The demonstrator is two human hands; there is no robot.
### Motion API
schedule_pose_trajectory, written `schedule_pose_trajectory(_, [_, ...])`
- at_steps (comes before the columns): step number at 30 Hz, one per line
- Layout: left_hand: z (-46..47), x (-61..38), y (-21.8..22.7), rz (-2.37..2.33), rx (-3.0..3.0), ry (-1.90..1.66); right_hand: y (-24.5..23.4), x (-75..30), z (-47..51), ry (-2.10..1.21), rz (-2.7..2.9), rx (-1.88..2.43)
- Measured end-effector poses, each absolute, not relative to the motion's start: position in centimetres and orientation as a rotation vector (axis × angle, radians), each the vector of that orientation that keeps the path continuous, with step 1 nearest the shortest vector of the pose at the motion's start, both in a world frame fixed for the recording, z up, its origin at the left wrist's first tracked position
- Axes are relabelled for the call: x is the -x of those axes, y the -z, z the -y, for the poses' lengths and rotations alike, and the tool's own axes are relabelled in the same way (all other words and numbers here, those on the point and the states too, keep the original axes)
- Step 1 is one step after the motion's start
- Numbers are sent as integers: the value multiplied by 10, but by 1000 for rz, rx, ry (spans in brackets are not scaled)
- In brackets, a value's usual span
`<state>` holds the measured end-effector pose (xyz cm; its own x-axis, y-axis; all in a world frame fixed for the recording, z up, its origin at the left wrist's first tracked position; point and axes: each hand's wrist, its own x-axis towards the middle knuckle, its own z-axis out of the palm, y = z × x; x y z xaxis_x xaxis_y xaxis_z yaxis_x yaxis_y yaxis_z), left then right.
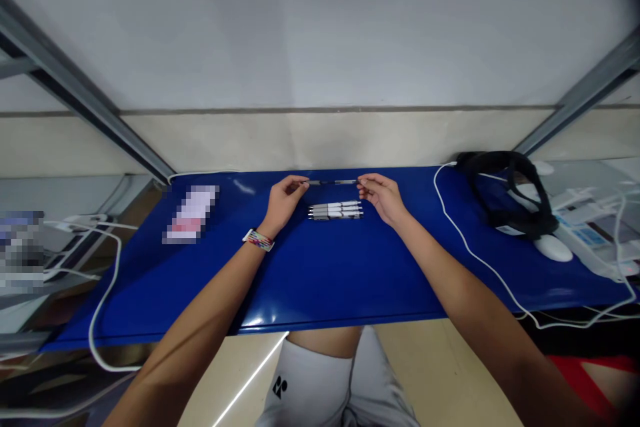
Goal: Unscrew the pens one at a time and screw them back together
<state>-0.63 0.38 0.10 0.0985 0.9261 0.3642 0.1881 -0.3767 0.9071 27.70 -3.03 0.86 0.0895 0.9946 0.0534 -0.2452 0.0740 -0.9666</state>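
Observation:
Between my hands a slim dark pen (pixel 332 181) lies level, close above or on the blue tabletop near its back edge; I cannot tell which. My left hand (pixel 287 197) pinches its left end with thumb and fingers. At the right end, the fingertips of my right hand (pixel 383 195) close on the pen as well. Just in front of it, several white and grey pens (pixel 334 211) lie side by side in a neat row, tips to the left. A colourful woven band circles my left wrist.
A blue tabletop (pixel 345 273) spans the front. On its left lies a blurred white and pink item (pixel 193 215). To the right stand a black headset (pixel 507 190) and a white controller (pixel 553 248), with a white cable (pixel 463 237) running forward. Metal posts rise at both sides before a wall.

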Motion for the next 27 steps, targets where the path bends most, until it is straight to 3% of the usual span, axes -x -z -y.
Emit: schedule_pose_trajectory(27, [-7, 10, 4, -1081, -1544, -1385, -10, -285, 28, -1184, 866, 1023])
